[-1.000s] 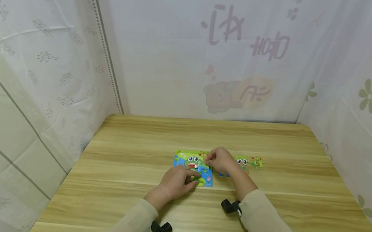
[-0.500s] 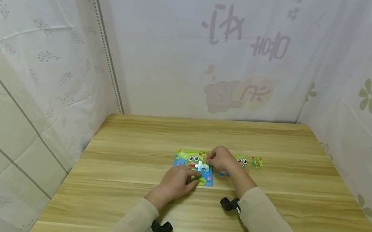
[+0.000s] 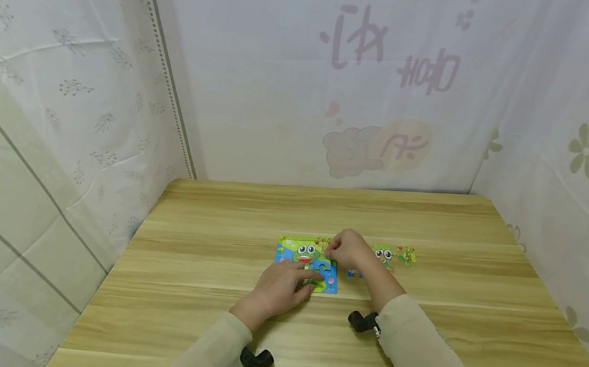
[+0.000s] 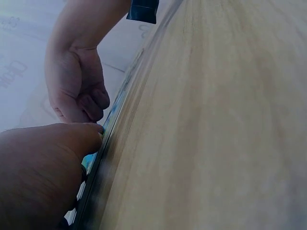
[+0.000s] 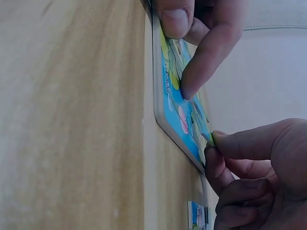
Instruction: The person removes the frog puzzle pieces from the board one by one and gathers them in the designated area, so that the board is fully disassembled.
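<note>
On the wooden table lies a frog jigsaw puzzle (image 3: 288, 246) in a thin tray, green at the top and blue below. My left hand (image 3: 277, 288) rests over its lower left part, with the index finger reaching across the puzzle and touching its face in the right wrist view. Between right thumb and index finger I pinch a jigsaw piece (image 5: 207, 137), tilted over the puzzle's right side. The other fingers of that right hand (image 3: 350, 251) are curled in. Part of the frog picture is hidden under both hands.
Loose jigsaw pieces lie right of the tray: one with frog eyes (image 3: 383, 255), a green and red one (image 3: 407, 255), and a blue one (image 3: 354, 274) partly behind the right forearm. Patterned cloth (image 3: 300, 80) hangs around the wooden table (image 3: 230, 218).
The pinched piece tilted and caught a bright glare half a second ago; now the glare is gone. The left index finger has stretched slightly to the right. Both arms stay nearly in place.
</note>
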`<state>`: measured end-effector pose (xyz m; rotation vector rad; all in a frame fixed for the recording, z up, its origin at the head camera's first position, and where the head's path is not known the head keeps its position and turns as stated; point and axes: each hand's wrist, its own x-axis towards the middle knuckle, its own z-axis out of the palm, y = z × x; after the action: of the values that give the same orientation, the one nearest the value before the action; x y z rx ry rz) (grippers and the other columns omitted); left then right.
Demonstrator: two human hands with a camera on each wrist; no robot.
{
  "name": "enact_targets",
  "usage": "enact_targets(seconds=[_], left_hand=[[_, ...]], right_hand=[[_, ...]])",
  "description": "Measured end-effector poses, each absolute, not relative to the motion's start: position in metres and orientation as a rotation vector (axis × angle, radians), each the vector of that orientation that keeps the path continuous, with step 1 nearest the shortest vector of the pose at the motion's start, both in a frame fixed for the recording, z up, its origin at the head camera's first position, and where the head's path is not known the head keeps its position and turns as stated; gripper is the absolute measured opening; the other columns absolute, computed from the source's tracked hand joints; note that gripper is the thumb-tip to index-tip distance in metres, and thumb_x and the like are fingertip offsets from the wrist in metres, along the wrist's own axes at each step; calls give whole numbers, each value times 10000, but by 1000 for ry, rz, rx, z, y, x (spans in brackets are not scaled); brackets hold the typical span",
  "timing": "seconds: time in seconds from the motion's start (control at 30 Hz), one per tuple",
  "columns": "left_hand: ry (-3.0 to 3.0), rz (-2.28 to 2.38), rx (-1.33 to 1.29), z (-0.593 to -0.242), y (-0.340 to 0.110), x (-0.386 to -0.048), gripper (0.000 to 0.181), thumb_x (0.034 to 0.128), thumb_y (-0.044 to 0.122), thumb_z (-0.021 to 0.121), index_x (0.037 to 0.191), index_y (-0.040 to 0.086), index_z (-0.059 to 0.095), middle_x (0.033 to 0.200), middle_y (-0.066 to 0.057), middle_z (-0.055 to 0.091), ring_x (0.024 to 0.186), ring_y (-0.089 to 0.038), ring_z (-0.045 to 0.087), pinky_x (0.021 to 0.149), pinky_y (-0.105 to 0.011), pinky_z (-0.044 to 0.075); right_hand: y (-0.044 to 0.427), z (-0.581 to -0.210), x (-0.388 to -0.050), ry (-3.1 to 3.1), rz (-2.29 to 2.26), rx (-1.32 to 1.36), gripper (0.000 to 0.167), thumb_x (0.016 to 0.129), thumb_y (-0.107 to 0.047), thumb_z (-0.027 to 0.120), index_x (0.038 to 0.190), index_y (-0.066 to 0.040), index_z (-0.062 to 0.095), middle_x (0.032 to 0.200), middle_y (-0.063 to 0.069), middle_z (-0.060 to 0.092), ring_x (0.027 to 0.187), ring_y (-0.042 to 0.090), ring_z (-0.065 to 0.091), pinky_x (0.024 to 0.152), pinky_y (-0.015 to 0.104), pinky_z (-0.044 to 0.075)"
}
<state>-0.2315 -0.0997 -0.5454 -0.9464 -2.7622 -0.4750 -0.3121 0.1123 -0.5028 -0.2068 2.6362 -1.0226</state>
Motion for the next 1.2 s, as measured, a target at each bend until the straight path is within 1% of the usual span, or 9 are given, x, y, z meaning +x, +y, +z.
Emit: enact_targets(seconds=[0.1, 0.2, 0.43, 0.63, 0.83, 0.93, 1.07, 1.13, 1.2], left_hand=[[-2764, -482, -946, -544, -99, -231, 294, 1003, 306, 718, 1293, 337, 758, 749, 142, 485, 660, -57, 432, 728, -275, 419], [-2764, -478, -941, -545, -99, -231, 296, 1004, 309, 717, 1296, 344, 755, 747, 139, 486, 658, -58, 434, 727, -275, 419], [-2753, -476, -930, -549, -100, -231, 289, 1012, 327, 706, 1296, 355, 751, 749, 144, 476, 671, -62, 432, 738, -282, 423], [-2735, -521, -929, -549, -100, -230, 271, 1013, 328, 710, 1278, 344, 760, 730, 143, 473, 663, -67, 433, 729, -287, 419], [-2745, -543, -918, -548, -100, -231, 258, 1012, 338, 715, 1266, 341, 766, 732, 150, 481, 674, -70, 439, 738, -293, 427], [-2752, -545, -907, -548, -101, -230, 252, 1009, 340, 720, 1256, 341, 771, 727, 152, 480, 682, -72, 441, 719, -284, 421], [-2747, -549, -897, -547, -101, -230, 240, 999, 339, 731, 1234, 339, 782, 725, 149, 477, 699, -74, 449, 703, -279, 420], [-2748, -548, -893, -546, -101, -230, 234, 996, 342, 735, 1224, 340, 786, 725, 149, 475, 703, -74, 450, 702, -279, 422], [-2750, -543, -889, -545, -101, -230, 229, 995, 347, 737, 1217, 342, 788, 726, 152, 471, 705, -70, 449, 703, -276, 424]], right_hand=[[113, -504, -314, 2612, -1040, -208, 136, 1002, -129, 717, 880, -117, 778, 960, 30, 719, 693, 185, 598, 535, 269, 482], [114, -506, -315, 2604, -1061, -226, 145, 1005, -124, 709, 874, -120, 771, 964, 24, 722, 720, 186, 607, 549, 271, 492], [119, -509, -312, 2622, -1086, -266, 121, 1009, -162, 725, 900, -129, 765, 940, 30, 703, 836, 209, 629, 667, 311, 534], [130, -510, -311, 2608, -1135, -300, 111, 1012, -181, 720, 927, -133, 773, 949, 26, 702, 834, 215, 629, 689, 338, 551], [145, -509, -310, 2625, -1185, -327, 98, 1012, -200, 716, 977, -138, 784, 961, 13, 712, 891, 212, 647, 807, 398, 562], [153, -507, -307, 2624, -1204, -333, 99, 1012, -198, 717, 998, -120, 777, 969, 25, 708, 879, 213, 641, 776, 388, 561], [165, -506, -304, 2632, -1229, -307, 106, 1012, -207, 722, 997, -110, 764, 947, 47, 698, 761, 214, 610, 632, 346, 529], [171, -505, -303, 2628, -1257, -288, 102, 1010, -198, 725, 996, -104, 760, 936, 63, 697, 702, 225, 607, 589, 344, 526], [177, -505, -302, 2621, -1282, -272, 95, 1008, -193, 728, 994, -103, 757, 936, 68, 692, 701, 231, 611, 588, 346, 534]])
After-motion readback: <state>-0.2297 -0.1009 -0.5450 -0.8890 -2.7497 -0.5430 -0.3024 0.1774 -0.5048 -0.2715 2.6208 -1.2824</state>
